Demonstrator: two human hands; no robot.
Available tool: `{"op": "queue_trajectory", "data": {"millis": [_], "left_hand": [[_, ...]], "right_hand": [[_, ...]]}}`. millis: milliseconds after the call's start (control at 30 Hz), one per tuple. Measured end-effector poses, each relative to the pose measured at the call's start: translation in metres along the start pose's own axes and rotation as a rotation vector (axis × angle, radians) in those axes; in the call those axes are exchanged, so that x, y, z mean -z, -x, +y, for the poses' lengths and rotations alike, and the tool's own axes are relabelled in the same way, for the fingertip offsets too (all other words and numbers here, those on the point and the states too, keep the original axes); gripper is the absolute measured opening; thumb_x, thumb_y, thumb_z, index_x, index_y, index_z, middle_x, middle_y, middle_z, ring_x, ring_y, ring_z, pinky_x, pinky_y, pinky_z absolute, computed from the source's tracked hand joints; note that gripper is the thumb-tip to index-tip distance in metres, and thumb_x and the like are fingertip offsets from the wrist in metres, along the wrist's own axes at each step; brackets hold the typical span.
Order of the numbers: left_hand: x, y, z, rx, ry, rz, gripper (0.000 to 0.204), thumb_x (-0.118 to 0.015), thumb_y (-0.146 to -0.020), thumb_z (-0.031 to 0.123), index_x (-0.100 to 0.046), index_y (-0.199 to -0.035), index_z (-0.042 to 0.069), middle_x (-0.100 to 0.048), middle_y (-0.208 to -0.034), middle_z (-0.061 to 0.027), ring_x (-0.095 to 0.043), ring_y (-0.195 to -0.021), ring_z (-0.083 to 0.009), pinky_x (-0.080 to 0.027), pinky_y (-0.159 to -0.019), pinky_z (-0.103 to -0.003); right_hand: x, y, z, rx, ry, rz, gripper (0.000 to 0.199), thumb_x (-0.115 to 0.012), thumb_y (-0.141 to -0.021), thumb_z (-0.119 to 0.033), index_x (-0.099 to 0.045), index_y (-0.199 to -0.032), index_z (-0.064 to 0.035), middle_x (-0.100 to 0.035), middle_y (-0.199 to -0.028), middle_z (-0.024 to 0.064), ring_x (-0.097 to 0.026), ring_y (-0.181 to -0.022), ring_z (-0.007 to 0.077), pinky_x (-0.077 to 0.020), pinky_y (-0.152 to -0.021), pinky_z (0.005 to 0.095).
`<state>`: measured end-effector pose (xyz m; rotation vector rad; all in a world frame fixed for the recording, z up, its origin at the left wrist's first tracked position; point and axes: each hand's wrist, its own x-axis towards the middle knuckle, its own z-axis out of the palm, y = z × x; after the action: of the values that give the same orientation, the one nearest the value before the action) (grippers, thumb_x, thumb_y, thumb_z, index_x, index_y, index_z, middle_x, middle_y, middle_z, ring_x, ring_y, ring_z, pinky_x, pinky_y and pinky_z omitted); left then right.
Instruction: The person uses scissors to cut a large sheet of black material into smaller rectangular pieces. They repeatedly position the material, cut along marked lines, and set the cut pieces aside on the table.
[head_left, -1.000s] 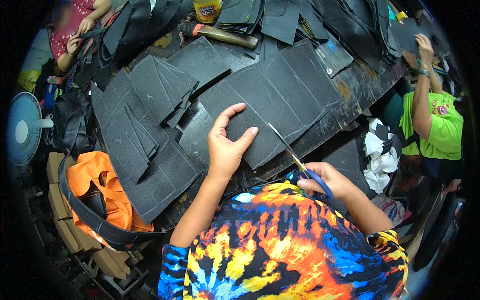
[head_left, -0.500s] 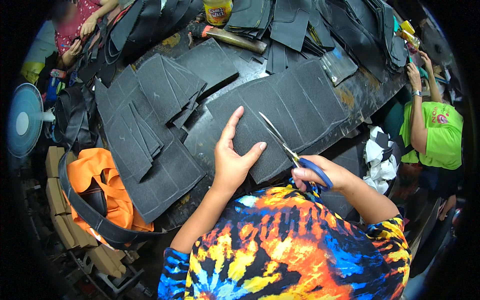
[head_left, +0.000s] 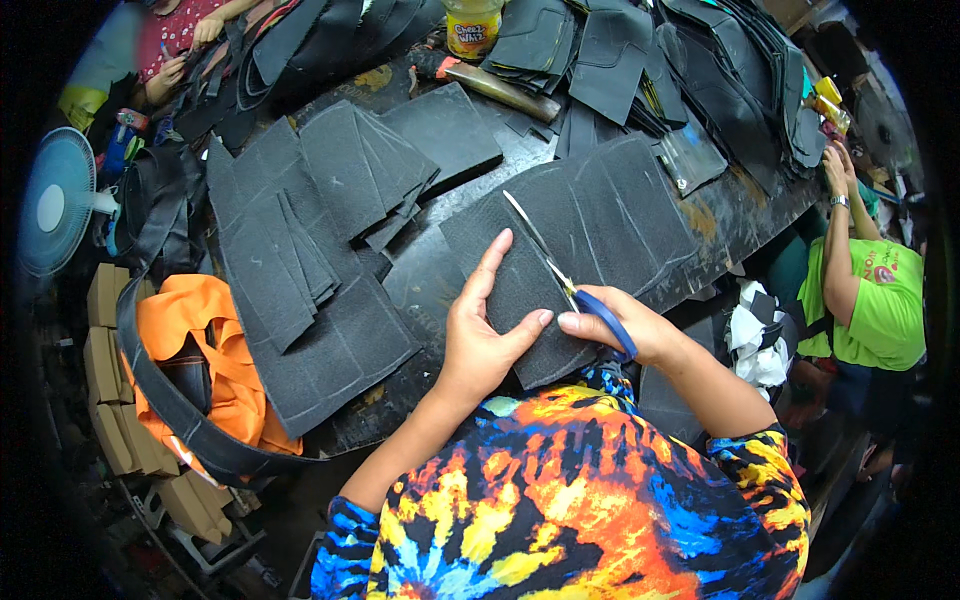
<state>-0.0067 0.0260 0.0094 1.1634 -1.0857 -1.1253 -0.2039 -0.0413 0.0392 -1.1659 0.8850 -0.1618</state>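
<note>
A black textured sheet with pale marked lines lies in front of me at the table's near edge. My right hand is closed round the blue handles of a pair of scissors. Their blades stretch across the sheet, tips pointing away and slightly left, almost together. Just left of the blades, my left hand rests at the sheet's left part, index finger and thumb stretched wide apart. The thumb tip is close to the scissors' pivot. Its other fingers are hidden.
Cut black pieces overlap on the left of the table. A hammer, a jar and black stacks lie beyond. Left are an orange bag and a fan. A person in green works at right.
The scissors and my right hand have shifted left, nearer my left thumb, and the blades look closer together. The whole view has shifted slightly. My left hand keeps its spread shape.
</note>
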Motion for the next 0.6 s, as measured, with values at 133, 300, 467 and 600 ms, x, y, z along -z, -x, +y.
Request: {"op": "queue_trajectory", "data": {"millis": [133, 300, 467, 600], "left_hand": [[0.0, 0.002, 0.002, -0.057, -0.068, 0.065, 0.081, -0.078, -0.078, 0.0, -0.037, -0.148, -0.004, -0.046, -0.149, -0.0161, -0.044, -0.137, -0.0214, -0.033, -0.114, -0.034], [0.0, 0.007, 0.005, -0.025, -0.021, 0.033, 0.081, -0.077, -0.078, -0.001, -0.037, -0.148, -0.005, -0.045, -0.149, -0.016, -0.044, -0.137, -0.0211, -0.033, -0.114, -0.033], [-0.001, 0.009, 0.008, -0.139, -0.011, 0.132, 0.082, -0.074, -0.08, -0.004, -0.032, -0.15, -0.005, -0.04, -0.153, -0.0154, -0.043, -0.137, -0.0204, -0.033, -0.114, -0.033], [-0.002, 0.014, 0.023, -0.054, 0.216, 0.212, 0.094, -0.065, -0.089, -0.003, -0.002, -0.158, 0.006, -0.046, -0.141, -0.017, -0.052, -0.123, -0.0211, -0.042, -0.105, -0.034]], "right_hand": [[-0.004, -0.007, -0.004, 0.029, 0.003, 0.001, 0.029, -0.069, -0.095, -0.033, -0.067, -0.092, -0.0046, -0.063, -0.082, -0.0037, -0.052, -0.074, 0.0024, -0.0428, -0.064, 0.0211], [-0.003, -0.014, -0.007, 0.026, 0.016, -0.02, 0.029, -0.069, -0.094, -0.034, -0.067, -0.087, -0.0057, -0.061, -0.077, -0.0052, -0.052, -0.072, 0.0013, -0.0418, -0.062, 0.0201], [0.003, -0.014, -0.013, 0.11, -0.096, -0.02, 0.028, -0.073, -0.089, -0.03, -0.063, -0.093, -0.0046, -0.058, -0.078, -0.0049, -0.051, -0.07, 0.0031, -0.0413, -0.06, 0.0211], [-0.009, -0.017, -0.01, 0.337, -0.142, 0.15, 0.029, -0.076, -0.085, -0.021, -0.06, -0.102, -0.0029, -0.055, -0.08, -0.0052, -0.05, -0.071, 0.0055, -0.0428, -0.063, 0.0233]]}}
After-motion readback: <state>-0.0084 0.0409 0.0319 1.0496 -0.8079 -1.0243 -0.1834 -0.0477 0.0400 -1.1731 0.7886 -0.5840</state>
